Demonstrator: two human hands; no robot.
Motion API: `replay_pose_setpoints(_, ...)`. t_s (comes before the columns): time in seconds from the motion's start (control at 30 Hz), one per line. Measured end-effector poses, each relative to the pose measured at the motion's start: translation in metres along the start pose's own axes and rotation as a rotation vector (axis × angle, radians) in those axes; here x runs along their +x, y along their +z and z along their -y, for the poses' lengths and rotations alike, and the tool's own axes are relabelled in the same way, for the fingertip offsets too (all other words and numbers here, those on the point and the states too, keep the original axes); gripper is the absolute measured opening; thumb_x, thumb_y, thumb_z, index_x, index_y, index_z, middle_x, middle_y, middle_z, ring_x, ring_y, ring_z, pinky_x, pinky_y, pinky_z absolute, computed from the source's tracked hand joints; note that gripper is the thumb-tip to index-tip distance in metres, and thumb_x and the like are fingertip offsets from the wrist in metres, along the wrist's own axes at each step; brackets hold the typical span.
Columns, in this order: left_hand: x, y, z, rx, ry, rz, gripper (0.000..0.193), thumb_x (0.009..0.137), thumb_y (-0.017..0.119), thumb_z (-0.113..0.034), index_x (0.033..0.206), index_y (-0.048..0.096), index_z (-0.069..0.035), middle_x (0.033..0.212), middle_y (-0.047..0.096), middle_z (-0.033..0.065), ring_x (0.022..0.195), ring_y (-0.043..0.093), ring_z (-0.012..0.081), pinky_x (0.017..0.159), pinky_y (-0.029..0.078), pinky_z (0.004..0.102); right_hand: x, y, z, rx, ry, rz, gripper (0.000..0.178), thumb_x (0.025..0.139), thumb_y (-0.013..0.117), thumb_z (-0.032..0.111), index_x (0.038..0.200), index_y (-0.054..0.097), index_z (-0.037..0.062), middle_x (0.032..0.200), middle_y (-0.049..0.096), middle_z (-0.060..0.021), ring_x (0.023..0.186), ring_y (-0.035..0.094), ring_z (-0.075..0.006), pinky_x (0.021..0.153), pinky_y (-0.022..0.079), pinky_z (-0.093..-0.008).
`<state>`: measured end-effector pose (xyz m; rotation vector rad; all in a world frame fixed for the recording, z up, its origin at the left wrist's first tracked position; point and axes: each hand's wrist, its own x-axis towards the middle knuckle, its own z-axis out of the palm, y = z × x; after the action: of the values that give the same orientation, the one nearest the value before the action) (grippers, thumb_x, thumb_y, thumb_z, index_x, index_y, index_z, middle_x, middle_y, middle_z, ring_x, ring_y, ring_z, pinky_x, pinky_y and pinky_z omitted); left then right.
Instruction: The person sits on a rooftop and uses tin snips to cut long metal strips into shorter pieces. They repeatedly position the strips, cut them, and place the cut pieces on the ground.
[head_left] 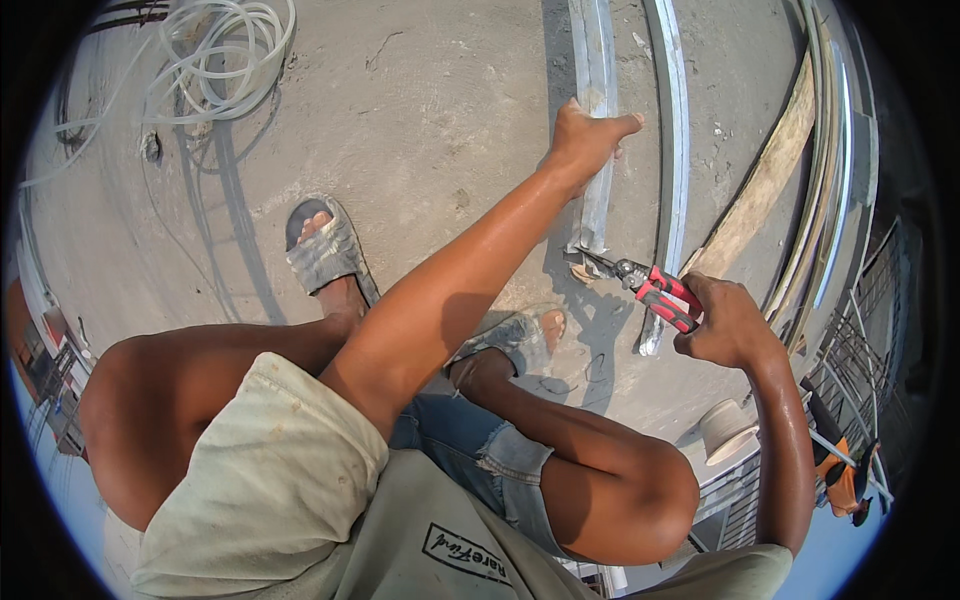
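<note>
My left hand (pixel 590 145) is closed around a long, silvery metal channel (pixel 597 212) that runs away from me. The fingers wrap it a little above its near end. In my right hand (pixel 737 322) is a pair of tin snips (pixel 665 297) with red and black handles. Its dark jaws point left and meet the near end of the channel; whether they bite into the metal is too small to tell. A second metal channel (pixel 672 130) lies just to the right, passing beneath the snips.
A pale wooden plank (pixel 765 165) and several long strips lie at the right. Beyond them stands a metal mesh railing (pixel 855 335). A white bucket (pixel 727 432) sits below my right hand. Coiled clear hose (pixel 250 90) rests on the concrete floor (pixel 420 130) at the far left.
</note>
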<state>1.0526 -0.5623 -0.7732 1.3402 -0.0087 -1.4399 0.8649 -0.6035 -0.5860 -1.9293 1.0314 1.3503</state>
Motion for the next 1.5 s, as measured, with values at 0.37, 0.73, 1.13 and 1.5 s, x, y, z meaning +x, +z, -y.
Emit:
replay_pose_setpoints(0.37,-0.021,-0.055,-0.008,0.241,0.23,-0.099,0.083,0.079,0.082,-0.035,0.129,0.043,0.019,0.109,0.064,0.0282,0.096,0.068,0.0289,0.082,0.056,0.0361,0.066,-0.003,0.029,-0.068,-0.291,0.252,0.076,0.054,0.073,0.014,0.124,0.054,-0.009,0.108,0.065,-0.0273,0.102,0.064,-0.0405,0.092,0.052,-0.0427)
replay_pose_setpoints(0.73,-0.012,-0.083,0.013,0.541,0.294,-0.33,0.06,0.082,0.078,-0.031,0.115,0.053,0.012,0.095,0.067,0.0231,0.084,0.068,0.028,0.075,0.055,0.0381,0.094,0.048,0.05,-0.115,-0.405,0.056,0.057,0.058,0.072,0.024,0.104,0.056,-0.004,0.084,0.067,-0.0277,0.085,0.067,-0.046,0.08,0.053,-0.0471)
replay_pose_setpoints(1.13,0.002,-0.074,0.021,0.352,0.16,-0.064,0.068,0.079,0.082,-0.034,0.122,0.05,0.009,0.093,0.067,0.0191,0.078,0.069,0.0219,0.069,0.056,0.0345,0.062,0.056,0.011,-0.208,-0.176,-0.093,0.073,0.056,0.072,0.023,0.124,0.055,0.002,0.118,0.063,-0.02,0.117,0.058,-0.0376,0.098,0.045,-0.0527)
replay_pose_setpoints(1.5,-0.011,-0.027,0.0,0.083,0.146,0.21,0.064,0.091,0.073,-0.038,0.129,0.045,0.004,0.102,0.062,0.0135,0.096,0.066,0.0177,0.078,0.058,0.0333,0.0,0.162,-0.084,0.798,0.175,-0.039,0.088,0.06,0.076,0.018,0.141,0.049,-0.0005,0.112,0.065,-0.0163,0.103,0.063,-0.0287,0.097,0.048,-0.0346)
